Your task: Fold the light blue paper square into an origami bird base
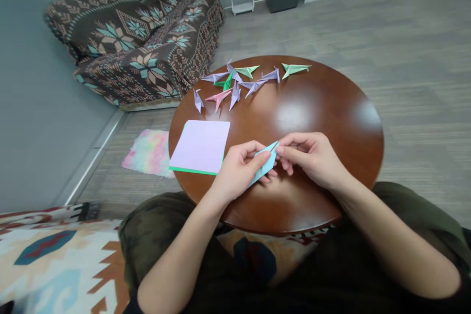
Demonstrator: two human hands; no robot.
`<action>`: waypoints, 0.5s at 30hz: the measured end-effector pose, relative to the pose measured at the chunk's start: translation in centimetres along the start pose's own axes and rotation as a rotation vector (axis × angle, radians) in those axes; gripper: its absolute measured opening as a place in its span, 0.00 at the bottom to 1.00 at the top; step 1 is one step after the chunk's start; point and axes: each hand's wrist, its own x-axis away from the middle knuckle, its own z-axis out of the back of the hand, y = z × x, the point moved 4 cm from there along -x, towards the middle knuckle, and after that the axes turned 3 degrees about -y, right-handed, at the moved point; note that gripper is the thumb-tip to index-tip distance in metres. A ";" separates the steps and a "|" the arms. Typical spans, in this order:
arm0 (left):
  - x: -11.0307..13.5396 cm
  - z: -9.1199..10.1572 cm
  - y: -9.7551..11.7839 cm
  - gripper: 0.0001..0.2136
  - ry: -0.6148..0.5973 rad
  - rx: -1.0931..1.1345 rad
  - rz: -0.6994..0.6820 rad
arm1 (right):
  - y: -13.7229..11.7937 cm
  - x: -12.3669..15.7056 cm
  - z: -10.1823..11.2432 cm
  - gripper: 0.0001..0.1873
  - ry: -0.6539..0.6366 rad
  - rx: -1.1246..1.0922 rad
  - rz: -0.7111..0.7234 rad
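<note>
A light blue piece of folded origami paper [265,168] is held above the near part of the round brown table [331,108]. My left hand [241,167] is closed on it, thumb on top and fingers beneath. At its upper right tip, my right hand [311,157] pinches the paper between thumb and forefinger. Part of the folded paper is hidden behind my left hand. To the left of my left hand lies a stack of square paper [201,144], lilac on top with a green edge showing below.
Several folded paper cranes stand along the table's far left side, among them a pink crane [219,98], a green crane [225,83] and a pale green crane [294,69]. Beyond the table are a patterned sofa [147,44] and a fluffy pastel rug [149,152].
</note>
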 end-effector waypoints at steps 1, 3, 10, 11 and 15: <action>0.0 0.1 0.1 0.15 0.000 0.002 0.003 | 0.0 0.0 0.0 0.12 -0.003 -0.004 0.003; 0.1 0.1 0.1 0.14 -0.005 0.006 0.014 | 0.1 0.0 0.0 0.12 -0.005 -0.004 -0.003; 0.4 0.3 -0.1 0.15 0.030 0.012 0.043 | 0.1 0.0 0.0 0.11 0.018 0.018 -0.001; 0.4 0.3 -0.1 0.15 0.037 0.009 0.044 | 0.1 0.0 0.1 0.11 0.019 0.026 0.003; 0.3 0.3 -0.2 0.17 0.054 0.011 0.044 | -0.1 0.1 0.0 0.10 0.018 0.045 0.021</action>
